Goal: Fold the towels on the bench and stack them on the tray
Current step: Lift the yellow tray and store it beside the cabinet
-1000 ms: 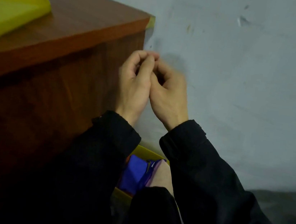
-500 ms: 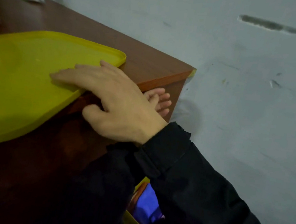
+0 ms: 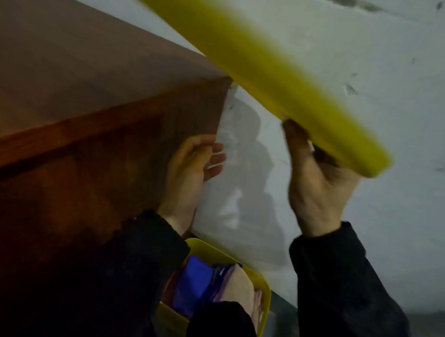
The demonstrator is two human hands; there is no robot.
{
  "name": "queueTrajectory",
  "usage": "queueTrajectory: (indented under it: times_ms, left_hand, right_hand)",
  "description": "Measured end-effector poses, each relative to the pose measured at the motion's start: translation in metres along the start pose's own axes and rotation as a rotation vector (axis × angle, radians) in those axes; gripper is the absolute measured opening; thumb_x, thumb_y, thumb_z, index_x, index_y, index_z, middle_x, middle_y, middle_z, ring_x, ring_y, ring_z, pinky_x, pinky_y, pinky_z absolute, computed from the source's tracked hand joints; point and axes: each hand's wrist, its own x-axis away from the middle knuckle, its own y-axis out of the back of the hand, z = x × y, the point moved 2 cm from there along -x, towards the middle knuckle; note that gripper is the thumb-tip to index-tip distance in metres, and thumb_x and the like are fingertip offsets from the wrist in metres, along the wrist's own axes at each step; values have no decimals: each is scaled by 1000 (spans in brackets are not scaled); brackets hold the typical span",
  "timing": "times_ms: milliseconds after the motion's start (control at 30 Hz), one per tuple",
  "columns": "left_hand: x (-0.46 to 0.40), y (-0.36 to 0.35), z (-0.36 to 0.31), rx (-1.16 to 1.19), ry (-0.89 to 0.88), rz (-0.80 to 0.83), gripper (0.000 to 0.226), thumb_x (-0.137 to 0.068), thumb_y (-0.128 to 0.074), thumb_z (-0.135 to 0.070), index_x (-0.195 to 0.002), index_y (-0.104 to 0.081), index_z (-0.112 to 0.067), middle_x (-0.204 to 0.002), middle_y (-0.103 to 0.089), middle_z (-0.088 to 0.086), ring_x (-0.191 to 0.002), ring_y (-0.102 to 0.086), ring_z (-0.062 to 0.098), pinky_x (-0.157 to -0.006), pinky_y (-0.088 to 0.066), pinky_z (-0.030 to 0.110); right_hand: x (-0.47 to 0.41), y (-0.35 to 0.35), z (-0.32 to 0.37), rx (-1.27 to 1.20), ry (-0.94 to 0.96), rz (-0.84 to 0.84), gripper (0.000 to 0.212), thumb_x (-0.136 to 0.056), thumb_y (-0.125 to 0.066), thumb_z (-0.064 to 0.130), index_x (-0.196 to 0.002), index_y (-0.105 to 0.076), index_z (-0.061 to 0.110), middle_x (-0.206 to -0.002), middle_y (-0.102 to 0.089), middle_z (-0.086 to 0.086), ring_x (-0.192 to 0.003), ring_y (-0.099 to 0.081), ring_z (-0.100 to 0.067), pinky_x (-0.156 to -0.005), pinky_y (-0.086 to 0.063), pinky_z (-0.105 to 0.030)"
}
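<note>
I see the yellow tray up in the air, tilted, running from the top left down to the right. It looks blurry. Its lower end sits in my right hand, whose fingers are curled round the tray's edge from below. The tray crosses over the far corner of the brown wooden bench, and I cannot tell if it touches the corner.

My left hand is beside the end of the bench, near the gray wall. Its fingers are loose and a little bent, and it holds nothing.

Down low, between my dark sleeves, there is a yellow bin. Inside it are towels, one blue and one pale pink, bunched up together.
</note>
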Motion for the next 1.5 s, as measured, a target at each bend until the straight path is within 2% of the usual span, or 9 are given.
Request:
queueTrajectory:
  times_ms: [167, 300, 433, 733, 900, 1033, 1200, 1400, 1500]
  left_hand:
    - [7, 6, 57, -109, 134, 7, 32, -103, -56, -21, -132, -50, -34, -138, -55, 0, -124, -57, 13, -109, -47, 38]
    - [12, 34, 106, -229, 227, 115, 63, -100, -60, -33, -153, -28, -41, -157, -35, -6, -140, -40, 10, -115, -35, 38]
    - [27, 71, 176, -402, 530, 358, 52, -93, -66, -49, -140, -45, -40, -144, -54, -9, -128, -54, 10, -106, -43, 35]
    - [85, 160, 274, -427, 716, -39, 54, -91, -72, -45, -140, -54, -33, -132, -66, -3, -118, -65, 24, -103, -50, 53]
    - [47, 193, 282, -918, 602, 162, 42, -97, -66, -39, -132, -60, -17, -124, -67, 3, -114, -63, 27, -99, -50, 45]
    - [15, 194, 304, -1312, 388, 139, 43, -103, -56, -36, -137, -58, -10, -129, -63, 10, -116, -59, 33, -97, -47, 44]
    - [22, 190, 341, -1608, 325, 373, 58, -102, -53, -33, -152, -39, -5, -162, -27, 15, -143, -37, 35, -115, -31, 42]
    - [39, 196, 346, -1447, 140, 123, 50, -98, -62, -16, -142, -50, 3, -152, -42, 21, -135, -47, 41, -108, -42, 49]
    - [32, 208, 347, -1451, 415, 66, 55, -102, -55, -29, -151, -44, -6, -152, -47, 20, -135, -47, 40, -109, -38, 46]
  right_hand:
    - [72, 105, -24, -131, -461, -368, 17, -96, -70, 22, -112, -73, 24, -119, -68, -17, -112, -62, -40, -99, -51, -64]
    - [141, 138, -40, -188, -835, -302, 32, -96, -56, 19, -128, -63, 19, -130, -70, -6, -116, -65, -24, -92, -57, -43]
    - [210, 143, -76, -216, -1116, -272, 42, -99, -53, 14, -140, -56, 14, -139, -64, -11, -120, -66, -25, -90, -60, -40]
    - [392, 74, -106, -760, -1704, -615, 42, -103, -52, 17, -145, -53, 21, -134, -67, -15, -116, -68, -39, -90, -59, -54]
    - [435, 110, -115, -464, -1800, -605, 79, -73, -85, 26, -144, -52, 15, -135, -66, -16, -123, -63, -42, -106, -46, -60]
    - [433, 104, -120, 93, -1743, -301, 48, -79, -72, 44, -119, -68, 18, -116, -74, -8, -112, -68, -32, -96, -53, -47]
    - [441, 95, -135, 175, -1731, -304, 79, -79, -61, 63, -143, -56, 17, -131, -65, -9, -119, -62, -30, -109, -46, -55]
    - [465, 90, -134, 310, -1633, -220, 78, -67, -52, 96, -110, -68, 33, -110, -72, 0, -103, -66, -17, -93, -50, -37]
    - [467, 100, -139, 350, -1619, -288, 85, -74, -53, 89, -126, -64, 23, -124, -68, -8, -114, -63, -25, -102, -50, -49]
